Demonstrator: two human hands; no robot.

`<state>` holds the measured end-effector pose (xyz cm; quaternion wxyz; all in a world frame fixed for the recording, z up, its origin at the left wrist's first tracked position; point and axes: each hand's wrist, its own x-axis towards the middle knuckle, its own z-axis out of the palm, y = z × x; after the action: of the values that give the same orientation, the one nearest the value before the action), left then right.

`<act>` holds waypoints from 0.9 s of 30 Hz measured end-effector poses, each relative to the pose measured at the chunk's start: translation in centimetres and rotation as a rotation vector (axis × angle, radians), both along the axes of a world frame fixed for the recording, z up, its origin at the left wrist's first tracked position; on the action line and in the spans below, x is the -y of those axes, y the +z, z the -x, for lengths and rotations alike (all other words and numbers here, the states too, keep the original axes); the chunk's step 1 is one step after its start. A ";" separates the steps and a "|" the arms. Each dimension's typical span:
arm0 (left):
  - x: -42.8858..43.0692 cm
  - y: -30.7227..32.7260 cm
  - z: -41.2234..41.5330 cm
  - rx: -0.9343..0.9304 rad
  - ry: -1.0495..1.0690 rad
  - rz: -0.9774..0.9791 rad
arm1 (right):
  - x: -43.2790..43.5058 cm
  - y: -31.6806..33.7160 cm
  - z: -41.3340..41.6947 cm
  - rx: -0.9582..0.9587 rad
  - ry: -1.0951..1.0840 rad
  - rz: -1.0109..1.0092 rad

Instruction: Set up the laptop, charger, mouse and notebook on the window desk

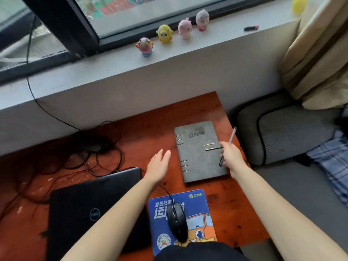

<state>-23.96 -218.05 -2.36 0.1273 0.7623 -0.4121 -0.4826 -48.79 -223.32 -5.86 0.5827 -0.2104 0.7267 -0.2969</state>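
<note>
While right hand (230,157) grips pen (232,137), notebook (199,151) lies beneath.

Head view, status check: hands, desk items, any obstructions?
Left hand open, empty, over desk. Right hand shut on pen beside closed notebook. Laptop closed; mouse on pad. Charger cables tangled behind laptop.

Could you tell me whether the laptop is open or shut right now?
Shut: the laptop lies flat on the desk, its lid down and logo facing up.
</note>
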 end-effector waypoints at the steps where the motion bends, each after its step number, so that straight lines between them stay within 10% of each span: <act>1: -1.3 -0.5 -1.3 0.163 -0.120 0.019 | -0.8 0.0 -0.5 0.006 -0.035 0.002; 11: -11.5 -5.0 -11.9 0.575 -0.615 -0.005 | -4.3 1.7 -8.3 -0.014 0.245 0.005; 27: -11.0 -4.5 -12.8 0.492 -0.613 -0.027 | -3.3 -1.5 -18.0 -0.972 1.293 0.312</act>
<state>-11.15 -207.08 -6.87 -0.1355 0.6983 -0.6325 -0.3066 -30.79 -219.99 -7.38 0.2231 -0.7709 0.5836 0.1239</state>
